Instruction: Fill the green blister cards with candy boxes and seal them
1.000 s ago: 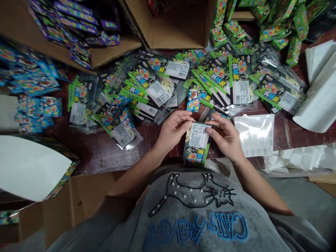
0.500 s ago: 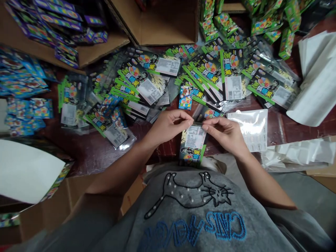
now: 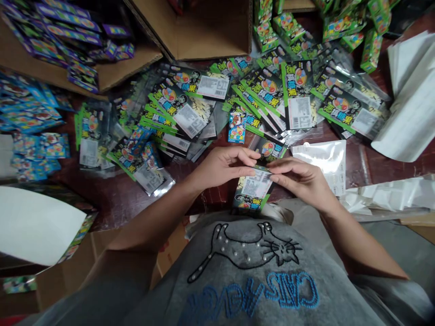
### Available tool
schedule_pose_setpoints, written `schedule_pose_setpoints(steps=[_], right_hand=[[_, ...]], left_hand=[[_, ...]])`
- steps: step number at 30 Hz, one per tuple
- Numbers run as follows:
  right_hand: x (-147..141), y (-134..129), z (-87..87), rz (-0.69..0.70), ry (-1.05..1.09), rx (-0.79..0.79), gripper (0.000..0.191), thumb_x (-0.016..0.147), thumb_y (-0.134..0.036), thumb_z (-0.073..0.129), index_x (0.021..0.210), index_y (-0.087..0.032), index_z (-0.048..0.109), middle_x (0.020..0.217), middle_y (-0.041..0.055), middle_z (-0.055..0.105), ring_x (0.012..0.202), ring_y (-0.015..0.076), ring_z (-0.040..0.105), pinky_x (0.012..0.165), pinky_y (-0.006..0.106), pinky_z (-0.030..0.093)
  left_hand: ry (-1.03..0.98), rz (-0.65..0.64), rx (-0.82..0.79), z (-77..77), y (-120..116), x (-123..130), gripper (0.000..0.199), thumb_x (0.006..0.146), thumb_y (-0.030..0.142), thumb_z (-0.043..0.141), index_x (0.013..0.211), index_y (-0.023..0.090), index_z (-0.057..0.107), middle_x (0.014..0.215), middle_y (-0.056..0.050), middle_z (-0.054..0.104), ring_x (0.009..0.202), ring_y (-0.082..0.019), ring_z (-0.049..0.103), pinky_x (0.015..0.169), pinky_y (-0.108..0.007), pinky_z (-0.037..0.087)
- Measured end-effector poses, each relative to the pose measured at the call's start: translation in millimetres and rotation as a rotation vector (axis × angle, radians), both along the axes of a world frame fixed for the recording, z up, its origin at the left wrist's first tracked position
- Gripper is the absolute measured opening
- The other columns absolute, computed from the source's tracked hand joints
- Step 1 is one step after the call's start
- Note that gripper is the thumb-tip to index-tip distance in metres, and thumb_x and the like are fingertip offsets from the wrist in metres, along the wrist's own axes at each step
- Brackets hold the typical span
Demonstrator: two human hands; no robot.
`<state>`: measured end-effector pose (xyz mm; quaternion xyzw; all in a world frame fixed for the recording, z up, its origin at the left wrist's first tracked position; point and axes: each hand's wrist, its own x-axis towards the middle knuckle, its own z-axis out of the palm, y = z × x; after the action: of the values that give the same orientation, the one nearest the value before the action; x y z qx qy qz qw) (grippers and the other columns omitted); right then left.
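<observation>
A black-and-green candy bag [image 3: 254,192] with a white printed label hangs at the table edge, its end held up towards my fingers. My left hand [image 3: 228,166] has its thumb on the left part of that end, with the fingers bent just above. From the other side, my right hand [image 3: 302,179] pinches the right corner between thumb and fingers. Just beyond my fingertips lies another dark candy bag [image 3: 270,148], partly covered. A small blue candy box [image 3: 237,127] sits on the table past my left fingers.
Many similar bags [image 3: 190,118] spread across the dark red table [image 3: 210,195]. Purple boxes [image 3: 83,74] fill a carton at the upper left; blue packets [image 3: 30,108] lie below it. Green boxes [image 3: 372,52] are at the upper right. A sticker sheet [image 3: 321,158] and white paper [image 3: 411,99] lie on the right.
Both hands have shifted slightly down and right along with the bag. The bag's upper end is now tipped and my left fingers are more spread above it.
</observation>
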<state>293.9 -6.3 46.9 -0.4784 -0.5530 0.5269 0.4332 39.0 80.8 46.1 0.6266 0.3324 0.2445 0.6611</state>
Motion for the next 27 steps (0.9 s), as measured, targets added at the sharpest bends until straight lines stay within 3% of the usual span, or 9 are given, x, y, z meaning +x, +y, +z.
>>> schedule_pose_setpoints(steps=[4,7,10,13,15,18,21,27], right_hand=[[-6.8,-16.1,-1.9,-0.055,-0.11,0.098,0.015,0.099,-0.028,0.077,0.111,-0.034,0.083,0.114,0.0034,0.084,0.106,0.0202,0.079,0.094,0.042,0.066],[12.1,-11.1,0.1,0.024,-0.249,0.156,0.018,0.102,-0.033,0.073,0.118,-0.033,0.082,0.125,0.0058,0.082,0.115,0.023,0.077,0.099,0.047,0.064],[56.9,18.8,-0.2,0.088,-0.52,0.283,0.024,0.102,-0.038,0.071,0.124,-0.035,0.081,0.135,0.007,0.077,0.124,0.028,0.072,0.106,0.054,0.056],[100.2,61.6,-8.9,0.249,-0.74,0.368,0.028,0.103,-0.039,0.067,0.128,-0.036,0.079,0.124,0.0059,0.08,0.115,0.0287,0.071,0.104,0.053,0.05],[114.5,85.8,-16.9,0.398,-0.811,0.392,0.027,0.102,-0.039,0.067,0.125,-0.034,0.08,0.115,0.0056,0.081,0.103,0.0269,0.069,0.097,0.049,0.049],[116.0,103.9,-23.7,0.54,-0.897,0.43,0.021,0.101,-0.038,0.067,0.113,-0.032,0.082,0.104,0.0034,0.081,0.093,0.0236,0.064,0.09,0.042,0.045],[111.0,101.1,-21.7,0.55,-0.947,0.466,0.019,0.103,-0.038,0.064,0.102,-0.033,0.082,0.096,0.0005,0.079,0.095,0.0232,0.061,0.089,0.041,0.042],[113.1,68.1,-6.7,0.362,-0.923,0.461,0.023,0.107,-0.044,0.061,0.102,-0.033,0.082,0.093,0.002,0.077,0.095,0.0256,0.064,0.095,0.048,0.045]], left_hand=[[-0.006,0.017,-0.076,-9.2,-6.4,9.7,0.026,0.086,0.038,0.09,0.085,0.02,0.071,0.106,-0.007,0.085,0.097,-0.019,0.083,0.09,-0.036,0.07],[0.006,0.049,-0.077,-13.1,-8.5,17.3,0.023,0.086,0.033,0.089,0.084,0.02,0.07,0.101,-0.006,0.086,0.091,-0.018,0.083,0.084,-0.033,0.069],[0.003,0.031,-0.057,-15.4,-7.5,34.9,0.017,0.086,0.028,0.087,0.084,0.02,0.071,0.1,-0.006,0.085,0.092,-0.017,0.082,0.084,-0.031,0.068],[-0.017,-0.108,-0.066,-20.3,-5.5,66.9,0.014,0.087,0.029,0.084,0.086,0.02,0.073,0.099,-0.007,0.085,0.09,-0.017,0.081,0.085,-0.033,0.066],[-0.038,-0.211,-0.09,-26.8,-3.7,90.7,0.013,0.087,0.028,0.082,0.087,0.019,0.073,0.1,-0.008,0.084,0.096,-0.019,0.082,0.086,-0.034,0.066],[-0.037,-0.279,-0.076,-40.1,0.2,117.3,0.011,0.086,0.022,0.081,0.082,0.019,0.071,0.101,-0.01,0.084,0.12,-0.024,0.079,0.096,-0.038,0.064],[0.027,-0.235,-0.022,-51.7,3.6,127.0,0.01,0.084,0.018,0.081,0.08,0.019,0.072,0.102,-0.011,0.083,0.125,-0.026,0.076,0.098,-0.039,0.064],[0.163,-0.138,0.055,-57.2,4.8,123.3,0.011,0.083,0.023,0.085,0.082,0.019,0.074,0.084,-0.005,0.08,0.083,-0.019,0.076,0.08,-0.034,0.064]])
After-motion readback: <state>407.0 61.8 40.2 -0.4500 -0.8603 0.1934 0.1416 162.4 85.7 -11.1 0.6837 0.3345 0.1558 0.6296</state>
